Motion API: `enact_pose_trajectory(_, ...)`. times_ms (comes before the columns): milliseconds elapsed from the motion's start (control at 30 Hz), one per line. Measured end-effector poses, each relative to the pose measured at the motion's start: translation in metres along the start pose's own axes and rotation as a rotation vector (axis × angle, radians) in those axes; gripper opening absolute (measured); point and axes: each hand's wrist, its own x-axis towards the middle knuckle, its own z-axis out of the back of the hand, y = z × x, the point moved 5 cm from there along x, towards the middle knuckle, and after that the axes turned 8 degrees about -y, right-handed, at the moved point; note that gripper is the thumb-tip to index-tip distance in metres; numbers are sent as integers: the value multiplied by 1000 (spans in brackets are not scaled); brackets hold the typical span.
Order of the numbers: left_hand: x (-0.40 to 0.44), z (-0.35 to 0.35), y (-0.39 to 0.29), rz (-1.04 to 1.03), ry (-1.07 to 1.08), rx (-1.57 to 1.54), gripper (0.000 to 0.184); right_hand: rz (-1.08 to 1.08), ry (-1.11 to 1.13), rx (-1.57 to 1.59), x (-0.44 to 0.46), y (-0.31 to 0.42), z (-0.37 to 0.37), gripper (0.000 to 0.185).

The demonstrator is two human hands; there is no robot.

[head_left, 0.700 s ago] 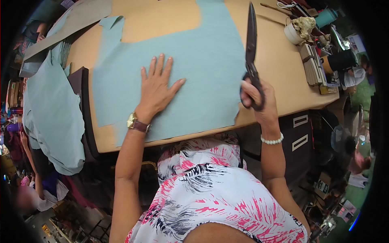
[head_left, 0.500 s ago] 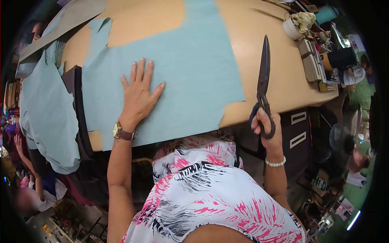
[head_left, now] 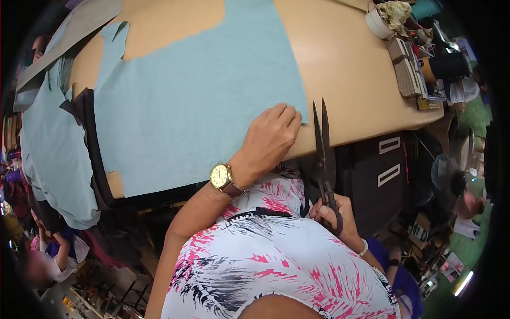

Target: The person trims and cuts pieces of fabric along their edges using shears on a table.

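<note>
A large piece of light blue-green fabric (head_left: 196,101) lies flat over the table, its right corner close to my left hand (head_left: 269,137). The fingers of that hand are curled down and closed on the fabric near this corner, and the fingertips are hidden beneath the knuckles. Low in front of my body, my right hand (head_left: 342,215) grips a pair of large dark scissors (head_left: 323,154) by the handles. The blades point up past the table's front edge, slightly parted, just right of the fabric and not touching it.
The tan table (head_left: 356,80) has a dark-edged strip (head_left: 98,143) at left, with more blue-green fabric (head_left: 56,154) hanging beyond it. At the right stand a white pot (head_left: 376,24), bundled cards (head_left: 402,64) and a black cylinder (head_left: 449,72). Another person (head_left: 45,258) is at lower left.
My left hand has gone from lying flat mid-fabric to curling at its right corner. My right hand has lowered the scissors towards my body, and the blades have parted. The view has shifted slightly.
</note>
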Motion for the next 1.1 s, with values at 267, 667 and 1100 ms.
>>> enact_pose_trajectory(267,-1,3,-7,-16,-102,26,27,-101,-43,-127,-22,2,4,23)
enact_pose_trajectory(667,-2,-2,-15,-100,-209,-4,27,-40,-94,-88,-13,7,-2,21)
enact_pose_trajectory(1100,-4,-1,-16,-107,-250,-37,27,-78,-105,-95,-3,8,-1,21)
